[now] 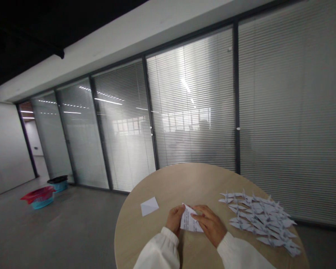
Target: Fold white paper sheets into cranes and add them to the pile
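A folded piece of white printed paper point(189, 220) lies on the round wooden table point(184, 179) just in front of me. My left hand point(174, 220) pinches its left edge with curled fingers. My right hand point(211, 223) lies on top of the paper with its fingers stretched out flat, pressing it down. Both arms are in white sleeves. A small white paper square point(149, 206) lies flat on the table to the left of my hands.
Several folded paper cranes point(261, 218) are spread over the right side of the table. Glass walls with closed blinds point(190, 108) stand behind it. On the grey floor at far left sit a blue basin with a red liner point(40, 198) and another with a black liner point(58, 183).
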Demonstrator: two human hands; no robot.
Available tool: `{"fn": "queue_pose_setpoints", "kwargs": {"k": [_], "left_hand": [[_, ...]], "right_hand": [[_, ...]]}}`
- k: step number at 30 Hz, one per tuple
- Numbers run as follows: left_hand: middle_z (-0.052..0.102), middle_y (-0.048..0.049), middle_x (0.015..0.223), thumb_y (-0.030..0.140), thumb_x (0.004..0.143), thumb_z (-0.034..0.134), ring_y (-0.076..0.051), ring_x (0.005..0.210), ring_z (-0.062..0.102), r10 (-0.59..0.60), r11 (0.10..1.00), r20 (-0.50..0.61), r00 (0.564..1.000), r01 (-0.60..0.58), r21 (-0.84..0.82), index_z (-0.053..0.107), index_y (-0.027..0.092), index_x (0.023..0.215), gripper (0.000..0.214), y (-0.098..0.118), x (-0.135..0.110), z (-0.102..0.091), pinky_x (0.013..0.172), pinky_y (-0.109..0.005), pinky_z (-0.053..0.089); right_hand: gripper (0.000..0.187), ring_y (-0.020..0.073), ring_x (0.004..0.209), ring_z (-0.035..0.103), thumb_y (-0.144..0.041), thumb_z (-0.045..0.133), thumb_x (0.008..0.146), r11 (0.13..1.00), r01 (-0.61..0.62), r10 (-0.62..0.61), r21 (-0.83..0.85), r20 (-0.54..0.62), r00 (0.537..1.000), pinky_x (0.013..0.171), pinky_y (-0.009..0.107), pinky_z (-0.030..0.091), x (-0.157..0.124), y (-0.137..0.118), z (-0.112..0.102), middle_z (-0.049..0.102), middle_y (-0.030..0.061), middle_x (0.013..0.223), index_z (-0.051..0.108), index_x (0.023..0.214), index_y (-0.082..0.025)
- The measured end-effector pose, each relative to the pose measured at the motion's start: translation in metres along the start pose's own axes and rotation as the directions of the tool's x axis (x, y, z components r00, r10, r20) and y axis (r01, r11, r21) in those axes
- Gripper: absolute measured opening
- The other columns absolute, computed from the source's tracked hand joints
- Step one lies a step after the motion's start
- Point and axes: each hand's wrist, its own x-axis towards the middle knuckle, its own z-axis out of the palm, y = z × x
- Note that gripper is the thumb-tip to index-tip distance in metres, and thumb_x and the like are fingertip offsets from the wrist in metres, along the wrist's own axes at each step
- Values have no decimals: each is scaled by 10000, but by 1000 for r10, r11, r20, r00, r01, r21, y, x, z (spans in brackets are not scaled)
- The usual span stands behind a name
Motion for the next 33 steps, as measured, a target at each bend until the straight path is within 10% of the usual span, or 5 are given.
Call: {"fn": "queue_pose_setpoints", "kwargs": {"k": [33], "left_hand": [[530,11,437,420,494,709,-85,391,446,103,976,-114,988,-79,203,576,104,560,349,-2,6,-6,408,-195,305]], "right_hand": [[269,201,980,485,-178,446,749,982,-170,169,87,15,985,857,361,409,-2,-6,3,536,92,1030,606,961,-218]]}}
